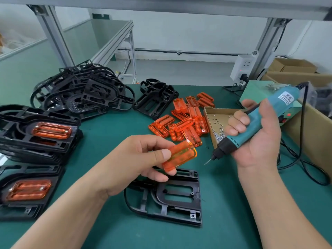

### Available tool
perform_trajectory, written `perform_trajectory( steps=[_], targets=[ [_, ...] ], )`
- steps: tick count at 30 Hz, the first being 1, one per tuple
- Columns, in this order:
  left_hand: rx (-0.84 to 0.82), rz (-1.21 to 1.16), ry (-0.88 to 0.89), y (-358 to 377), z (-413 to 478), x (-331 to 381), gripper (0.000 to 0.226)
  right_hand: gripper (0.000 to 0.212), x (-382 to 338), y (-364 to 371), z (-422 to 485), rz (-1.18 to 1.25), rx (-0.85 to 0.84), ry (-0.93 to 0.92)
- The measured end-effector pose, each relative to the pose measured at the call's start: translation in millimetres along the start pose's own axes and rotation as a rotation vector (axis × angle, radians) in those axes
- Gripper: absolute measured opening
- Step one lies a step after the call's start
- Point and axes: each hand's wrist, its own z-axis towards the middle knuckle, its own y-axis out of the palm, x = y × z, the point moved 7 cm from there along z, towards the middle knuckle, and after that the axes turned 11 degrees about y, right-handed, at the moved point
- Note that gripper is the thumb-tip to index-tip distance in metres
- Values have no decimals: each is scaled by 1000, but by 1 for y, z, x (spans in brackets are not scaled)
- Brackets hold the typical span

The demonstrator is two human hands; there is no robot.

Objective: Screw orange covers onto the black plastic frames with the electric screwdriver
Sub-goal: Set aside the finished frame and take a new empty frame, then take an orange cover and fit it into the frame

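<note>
Head view puts us partway: finished frames (51,131) stack at left, while bare frames (84,90) and loose covers (181,121) wait behind. Our left hand (142,157) pinches an orange cover (180,155) above the open black frame (179,211) on the bench (107,132) (not yet seated); our right hand (258,142) grips the electric screwdriver (251,123).
</note>
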Motion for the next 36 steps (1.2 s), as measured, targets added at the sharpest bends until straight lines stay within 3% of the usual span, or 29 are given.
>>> perform_trajectory(
  steps=[8,15,22,27,33,36],
  targets=[
    [76,-93,-40,-11,0,-3,24,37,7,14,-4,-55,-49,92],
    [-29,-336,-61,-5,0,-4,14,38,15,25,-9,-130,-100,177],
    [-99,-496,-27,1,0,1,21,27,20,31,-11,-193,-133,237],
    [-152,-640,36,9,0,4,41,21,28,38,-17,-326,-156,312],
    [-285,-643,85,15,-3,10,56,23,29,40,-19,-361,-151,310],
    [-266,-535,125,13,-3,7,60,22,26,37,-17,-344,-129,296]
  ],
)
